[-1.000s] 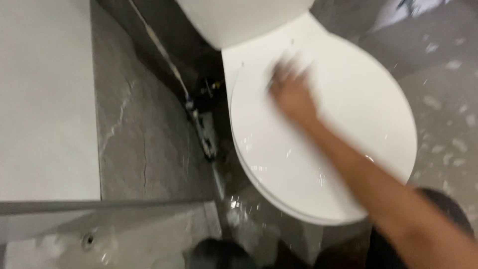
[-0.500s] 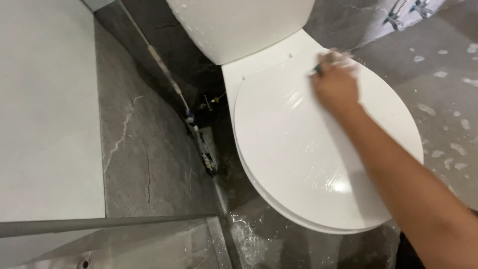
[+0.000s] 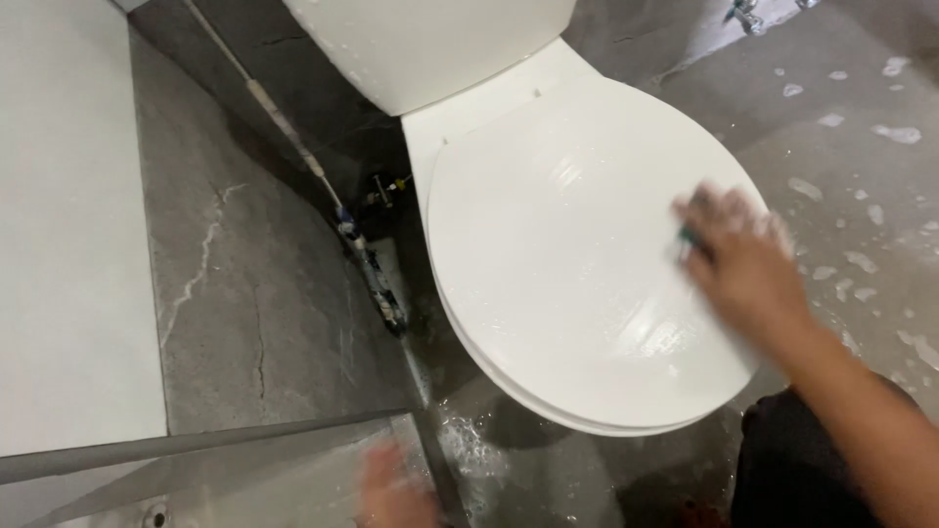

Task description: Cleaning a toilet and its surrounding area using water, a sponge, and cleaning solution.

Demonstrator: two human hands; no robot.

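Scrubbing the closed toilet lid (image 3: 577, 264), right edge.
Right hand (image 3: 748, 259) presses something small and greenish, grip blurry, can't tell. Left hand (image 3: 391, 489) blurred low. Next I'd work toward the front rim.

Wet grey floor (image 3: 861, 196) bears the white toilet (image 3: 577, 254).

This is a bathroom. A white toilet fills the centre, its closed lid (image 3: 587, 264) wet and glossy, with the cistern (image 3: 430, 44) behind it at twelve o'clock. Grey marbled tiles (image 3: 254, 293) cover the wall at nine o'clock, and the grey floor (image 3: 861, 147) at three o'clock carries patches of foam. A hose (image 3: 293, 137) runs down the wall corner at eleven o'clock.
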